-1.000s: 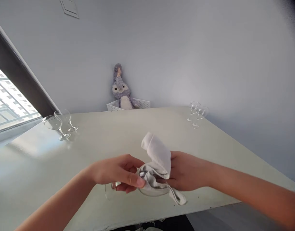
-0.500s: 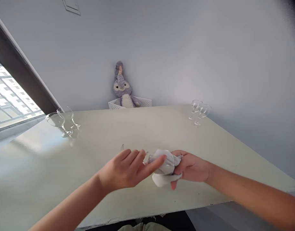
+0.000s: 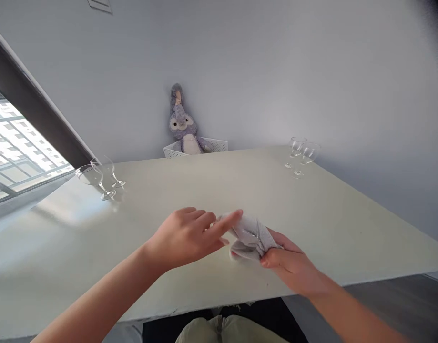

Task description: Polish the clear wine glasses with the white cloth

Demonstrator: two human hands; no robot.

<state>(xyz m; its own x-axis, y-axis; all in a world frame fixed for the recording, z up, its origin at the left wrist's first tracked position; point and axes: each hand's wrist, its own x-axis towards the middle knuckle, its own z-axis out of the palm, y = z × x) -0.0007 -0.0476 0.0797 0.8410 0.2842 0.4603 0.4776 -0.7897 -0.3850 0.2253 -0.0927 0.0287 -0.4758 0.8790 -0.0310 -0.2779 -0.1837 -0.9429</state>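
Note:
My left hand [image 3: 190,238] is closed around the stem of a wine glass [image 3: 248,235], with its index finger stretched along the bowl. The glass lies tilted sideways above the table, its mouth toward my right hand. Pinched in my right hand [image 3: 288,262] is a pale grey cloth [image 3: 267,237], which wraps the rim and reaches inside the bowl. A loose fold of the cloth hangs below the glass. My fingers hide most of the stem and foot.
Two wine glasses [image 3: 107,194] stand at the table's left; another pair [image 3: 299,174] stands at the far right. Behind the white table [image 3: 204,186], a plush rabbit [image 3: 185,126] sits in a white basket [image 3: 219,145] against the wall. A window [image 3: 18,147] is at left.
My right hand has turned, and its thumb now presses the cloth at the rim from above. The glass has shifted slightly within my hands. The view has moved a little.

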